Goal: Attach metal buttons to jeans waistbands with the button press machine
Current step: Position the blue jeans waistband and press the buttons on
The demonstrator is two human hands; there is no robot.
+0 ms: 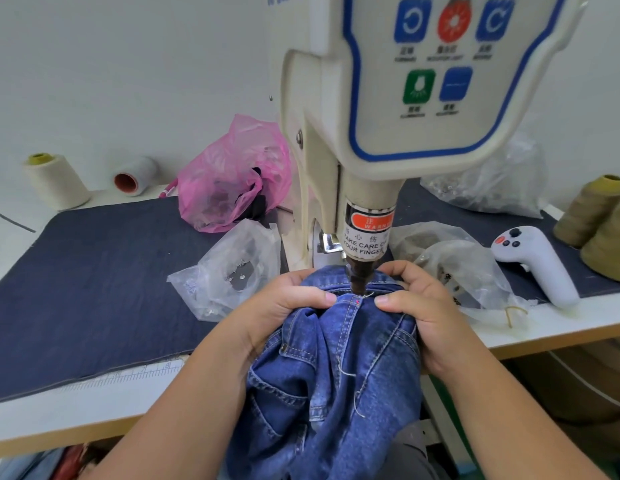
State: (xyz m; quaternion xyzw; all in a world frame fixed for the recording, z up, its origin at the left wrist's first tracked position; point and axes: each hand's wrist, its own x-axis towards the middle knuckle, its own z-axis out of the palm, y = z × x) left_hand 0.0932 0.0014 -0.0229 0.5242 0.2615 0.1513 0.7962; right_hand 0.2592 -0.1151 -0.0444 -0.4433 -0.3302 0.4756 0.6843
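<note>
Jeans [331, 375] bunched at the near edge of the table [561, 325], legs hanging off toward the lap, waistband [357, 296] lifted up under the press. Left hand [284, 317] grips the denim left of the fly seam, thumb flat on top, fingers curled under the band. Right hand [412, 317] grips it on the other side the same way, thumb tip close to the seam. Both hands clamped on the fabric, thumbs nearly meeting just in front of the dark punch [357, 278].

Step, as I judge it: positioning the waistband under the punch, right at or just ahead of pressing. Punch tip sits at or on the band; contact can't be confirmed, and no button is visible. Next move calls for holding the band taut and flat and keeping both thumbs back from the punch, since they are very near it; the warning label [367, 233] on the barrel says the same.

Further back: button press machine [388, 133] with coloured control panel. Clear bags of small metal parts [232, 268] left of the column, more clear bags [464, 268] right of it. White handheld controller [533, 261] toward the right edge. Dark denim mat [93, 271] covers the surface. Pink plastic bag [232, 174] behind, cream thread cones [55, 180] at the far left corner, olive cones [596, 220] far right. Nothing blocks the punch except the thumbs' closeness.
</note>
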